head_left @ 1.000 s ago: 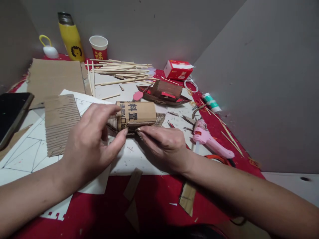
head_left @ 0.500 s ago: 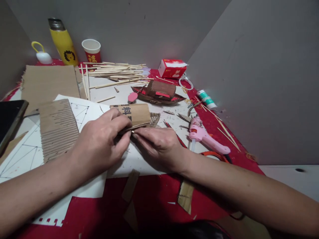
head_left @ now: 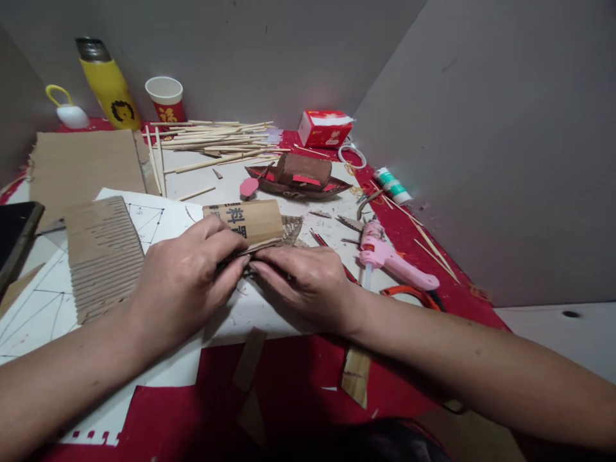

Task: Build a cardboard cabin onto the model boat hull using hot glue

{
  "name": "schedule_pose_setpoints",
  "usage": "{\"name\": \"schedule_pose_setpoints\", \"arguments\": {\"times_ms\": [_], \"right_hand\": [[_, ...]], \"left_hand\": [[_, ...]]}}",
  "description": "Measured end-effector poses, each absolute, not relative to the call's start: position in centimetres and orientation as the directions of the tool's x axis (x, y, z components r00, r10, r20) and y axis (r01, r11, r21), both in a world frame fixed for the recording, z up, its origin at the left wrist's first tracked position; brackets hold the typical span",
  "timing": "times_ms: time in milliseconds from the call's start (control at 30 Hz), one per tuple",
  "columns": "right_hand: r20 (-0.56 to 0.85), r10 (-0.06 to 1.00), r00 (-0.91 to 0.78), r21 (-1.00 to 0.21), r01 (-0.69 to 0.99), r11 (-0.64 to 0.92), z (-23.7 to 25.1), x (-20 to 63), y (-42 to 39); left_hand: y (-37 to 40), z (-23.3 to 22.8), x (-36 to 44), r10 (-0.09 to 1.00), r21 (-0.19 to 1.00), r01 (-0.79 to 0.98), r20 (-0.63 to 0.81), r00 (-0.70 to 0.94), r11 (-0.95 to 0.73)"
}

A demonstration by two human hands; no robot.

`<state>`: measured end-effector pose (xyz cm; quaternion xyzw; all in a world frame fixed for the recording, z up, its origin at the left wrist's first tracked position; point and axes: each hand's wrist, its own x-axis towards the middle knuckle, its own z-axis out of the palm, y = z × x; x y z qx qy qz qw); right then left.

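Observation:
A curved piece of brown cardboard with black printed characters (head_left: 250,221) arches over a cardboard boat hull (head_left: 291,230) in the middle of the table. My left hand (head_left: 185,279) pinches the near left edge of the curved piece, thumb and fingers closed on it. My right hand (head_left: 308,279) lies flat just to its right, fingertips pressing on the same near edge. The two hands touch at the fingertips. Most of the hull is hidden under the cardboard and my hands.
A finished brown and red cardboard boat (head_left: 298,176) sits behind. A pink glue gun (head_left: 389,256) lies to the right. Bamboo sticks (head_left: 216,138), a paper cup (head_left: 166,99), yellow flask (head_left: 108,86), tissue pack (head_left: 325,128), corrugated cardboard (head_left: 101,256) and a phone (head_left: 14,237) surround the work.
My left hand has moved in from a loose reach and closed on the near edge of the curved cardboard. The piece now sits lower over the hull. The view has shifted slightly.

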<state>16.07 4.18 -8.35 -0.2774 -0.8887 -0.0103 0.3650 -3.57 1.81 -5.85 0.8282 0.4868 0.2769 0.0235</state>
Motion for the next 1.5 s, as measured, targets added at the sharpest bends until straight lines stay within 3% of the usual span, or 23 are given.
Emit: {"name": "schedule_pose_setpoints", "arguments": {"times_ms": [400, 733, 867, 967, 1033, 1100, 1167, 1267, 1500], "right_hand": [[0.634, 0.557, -0.537, -0.299, 0.495, 0.816, -9.5, 15.5, 4.2], [0.651, 0.539, -0.535, -0.332, 0.438, 0.835, -9.8, 15.9, 4.6], [0.622, 0.629, -0.467, -0.519, 0.355, 0.777, -9.5, 16.0, 4.3], [0.430, 0.824, -0.370, -0.795, 0.279, 0.539, -8.6, 16.2, 3.6], [0.129, 0.935, -0.331, -0.957, 0.205, 0.205, -7.9, 16.2, 3.1], [-0.193, 0.916, -0.352, -0.979, 0.130, -0.157, -7.2, 16.3, 2.9], [-0.387, 0.835, -0.391, -0.918, 0.081, -0.388, -6.8, 16.2, 2.9], [-0.474, 0.772, -0.424, -0.857, 0.022, -0.514, -6.6, 16.1, 3.0], [-0.514, 0.715, -0.475, -0.801, -0.034, -0.598, -6.6, 15.9, 2.9]], "left_hand": [[1.9, -5.4, -3.7, 0.813, 0.319, 0.771, 0.414, 0.410, -0.551], [1.8, -5.6, -3.6, 0.819, 0.316, 0.782, 0.419, 0.392, -0.536], [1.9, -5.9, -3.6, 0.797, 0.298, 0.777, 0.462, 0.390, -0.554], [1.9, -5.9, -3.7, 0.776, 0.284, 0.766, 0.483, 0.405, -0.576], [2.0, -6.0, -3.8, 0.762, 0.258, 0.768, 0.497, 0.415, -0.587], [2.0, -6.2, -3.8, 0.740, 0.211, 0.775, 0.519, 0.428, -0.596], [1.9, -6.6, -3.9, 0.713, 0.147, 0.782, 0.536, 0.451, -0.606], [1.8, -7.2, -4.2, 0.663, 0.027, 0.788, 0.558, 0.499, -0.615], [2.0, -7.7, -5.1, 0.450, -0.193, 0.664, 0.598, 0.663, -0.722]]}}
